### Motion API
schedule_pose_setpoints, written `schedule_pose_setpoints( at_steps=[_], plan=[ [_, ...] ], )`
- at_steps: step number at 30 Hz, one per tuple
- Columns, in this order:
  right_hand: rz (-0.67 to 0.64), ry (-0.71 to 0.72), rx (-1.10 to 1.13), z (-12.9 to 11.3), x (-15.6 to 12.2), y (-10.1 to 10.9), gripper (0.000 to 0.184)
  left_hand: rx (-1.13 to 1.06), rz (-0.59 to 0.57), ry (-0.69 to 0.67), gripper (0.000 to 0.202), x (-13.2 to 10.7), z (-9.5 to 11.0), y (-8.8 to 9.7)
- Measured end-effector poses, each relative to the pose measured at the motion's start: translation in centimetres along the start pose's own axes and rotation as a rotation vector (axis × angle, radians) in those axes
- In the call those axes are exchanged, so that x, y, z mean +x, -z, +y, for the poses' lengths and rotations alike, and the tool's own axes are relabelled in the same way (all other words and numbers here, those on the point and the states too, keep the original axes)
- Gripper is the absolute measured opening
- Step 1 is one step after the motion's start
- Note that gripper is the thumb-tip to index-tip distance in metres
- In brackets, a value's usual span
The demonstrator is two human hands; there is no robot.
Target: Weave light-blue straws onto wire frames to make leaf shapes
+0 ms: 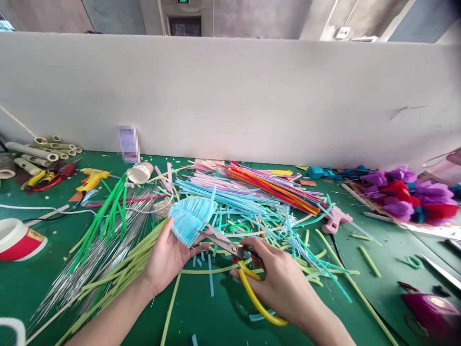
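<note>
My left hand (169, 262) holds up a light-blue leaf shape (190, 218) made of pipe cleaners set side by side along a middle rib. Its thumb is on the near edge, and the fingers lie partly hidden behind. In my right hand (275, 274) is a pair of scissors (230, 246) with yellow handles. The blades are parted and reach the right lower edge of the leaf shape. Whether they touch it I cannot tell. Behind the leaf lies a bundle of light-blue pipe cleaners (230, 197), and short clippings are scattered below my hands.
Orange and red pipe cleaners (273, 187) lie at the back. Green stems (111, 206), wires (97, 259) and a yellow glue gun (94, 180) are on the left. A pink glue gun (336, 218) and purple-red flowers (410, 192) sit right. A white partition (230, 96) stands behind.
</note>
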State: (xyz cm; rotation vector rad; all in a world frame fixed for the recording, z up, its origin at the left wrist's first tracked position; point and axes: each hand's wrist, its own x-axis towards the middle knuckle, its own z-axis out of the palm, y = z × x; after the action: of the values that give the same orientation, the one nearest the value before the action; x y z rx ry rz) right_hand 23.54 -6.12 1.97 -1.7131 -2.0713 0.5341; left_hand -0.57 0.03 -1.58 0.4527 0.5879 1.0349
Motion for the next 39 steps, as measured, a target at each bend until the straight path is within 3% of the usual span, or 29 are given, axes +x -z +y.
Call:
schedule_pose_setpoints(
  at_steps=[3, 12, 21, 35, 39],
  plan=[
    [-0.075, -0.038, 0.003, -0.5, -0.2, 0.2, 0.036, 0.024, 0.0, 0.002, 0.052, 0.1, -0.1, 0.1],
    [-0.117, -0.061, 0.006, -0.8, -0.3, 0.0, 0.034, -0.058, 0.021, 0.02, 0.057, 0.5, 0.4, 0.1],
    [-0.086, 0.039, -0.051, -1.4, -0.4, -1.7, 0.038, -0.054, 0.041, 0.143, 0.065, 0.0, -0.1, -0.3],
    [-0.045, 0.201, -0.194, -1.3, -0.7, -3.0, 0.04, -0.202, 0.023, 0.177, 0.067, 0.0, 0.1, 0.0],
    [-0.06, 0.256, -0.243, -1.5, -0.8, -3.2, 0.038, -0.228, 0.071, 0.146, 0.066, 0.0, 0.2, -0.5]
  ],
)
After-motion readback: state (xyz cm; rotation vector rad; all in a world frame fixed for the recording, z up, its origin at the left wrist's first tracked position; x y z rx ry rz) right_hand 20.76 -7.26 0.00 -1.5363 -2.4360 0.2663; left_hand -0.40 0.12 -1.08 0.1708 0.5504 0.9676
